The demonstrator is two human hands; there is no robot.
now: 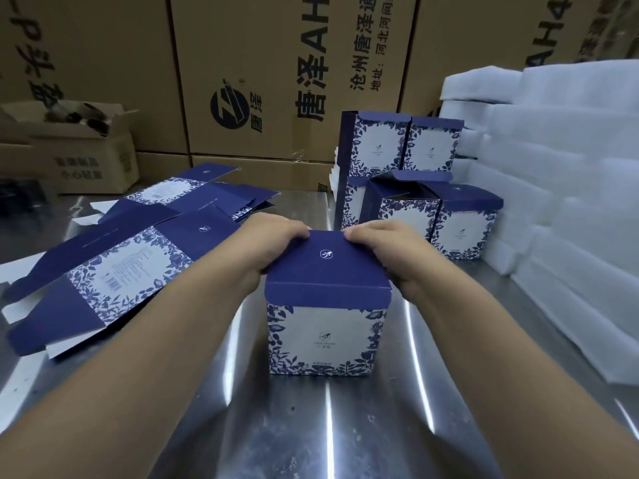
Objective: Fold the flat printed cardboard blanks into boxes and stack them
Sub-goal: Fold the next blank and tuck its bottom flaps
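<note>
Navy-and-white floral cardboard box (325, 326), upright on steel table (311, 426). L hand (276, 243), R hand (383, 252): forearms extended, fingers curled over lid's far edge, gripping box. Flat printed blanks (121, 271) left of grip; folded boxes (415, 202) stacked beyond-right.

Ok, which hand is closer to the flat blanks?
Left. The left hand grips the box lid next to the blanks; the right hand holds the lid's other side.

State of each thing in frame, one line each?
Blue floral cardboard box: upright, lid folded down.
Left hand: grips box's far top edge.
Right hand: same.
Flat blue printed blanks: unfolded, piled left.
Finished blue boxes: stacked two high, lids open.
Small brown carton: flaps open.
</note>
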